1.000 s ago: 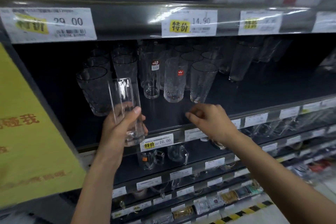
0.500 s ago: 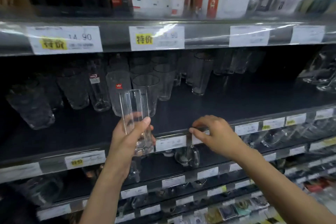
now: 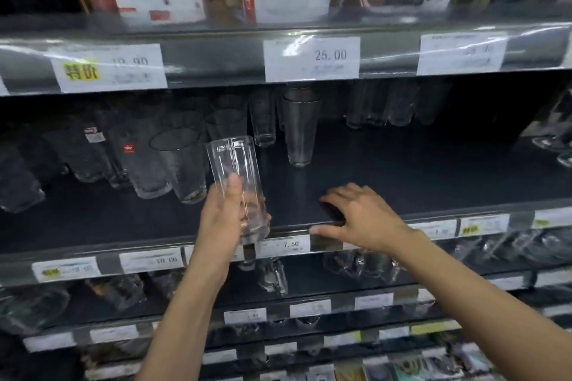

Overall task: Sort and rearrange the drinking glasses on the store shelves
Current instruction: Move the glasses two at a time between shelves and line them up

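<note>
1. The left hand (image 3: 221, 223) wraps the lower half of a tall glass (image 3: 236, 164). The right hand (image 3: 362, 219) rests loose-fingered on the shelf (image 3: 418, 173) lip and holds nothing.
2. The glass leans slightly, just over the shelf's front edge.
3. It looks stiff, slick and breakable, probably bottom-heavy. I'd keep the grip low, near the thick base.

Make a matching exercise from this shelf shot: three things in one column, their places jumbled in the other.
Things
1. tall clear glass
2. right hand
3. 25.00 price tag

Places
A. on the upper rail
B. resting open on the front edge of the dark shelf
C. in the grip of the left hand

Pairs: 1-C, 2-B, 3-A
</note>
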A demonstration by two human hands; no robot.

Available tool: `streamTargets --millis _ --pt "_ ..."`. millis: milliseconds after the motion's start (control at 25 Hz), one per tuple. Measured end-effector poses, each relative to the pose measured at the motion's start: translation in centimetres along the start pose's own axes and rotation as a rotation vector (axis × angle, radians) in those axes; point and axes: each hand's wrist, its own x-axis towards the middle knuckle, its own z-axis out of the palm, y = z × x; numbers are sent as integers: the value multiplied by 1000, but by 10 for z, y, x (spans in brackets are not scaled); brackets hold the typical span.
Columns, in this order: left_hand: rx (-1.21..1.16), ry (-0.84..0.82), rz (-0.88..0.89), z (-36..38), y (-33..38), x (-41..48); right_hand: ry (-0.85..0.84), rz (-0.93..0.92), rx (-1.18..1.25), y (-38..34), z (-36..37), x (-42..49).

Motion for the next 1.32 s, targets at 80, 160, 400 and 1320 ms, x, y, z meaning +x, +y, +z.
streamTargets --millis 80,160,400,1320 --pt "44 3 21 11 -1 7 37 -4 -26 7 6 1" --pt "77 27 25 19 -6 19 50 -24 -56 9 12 2" --pt "115 27 4 39 -23 57 152 -58 -66 13 21 1" --pt "903 271 124 35 -34 70 207 -54 -76 15 28 3"
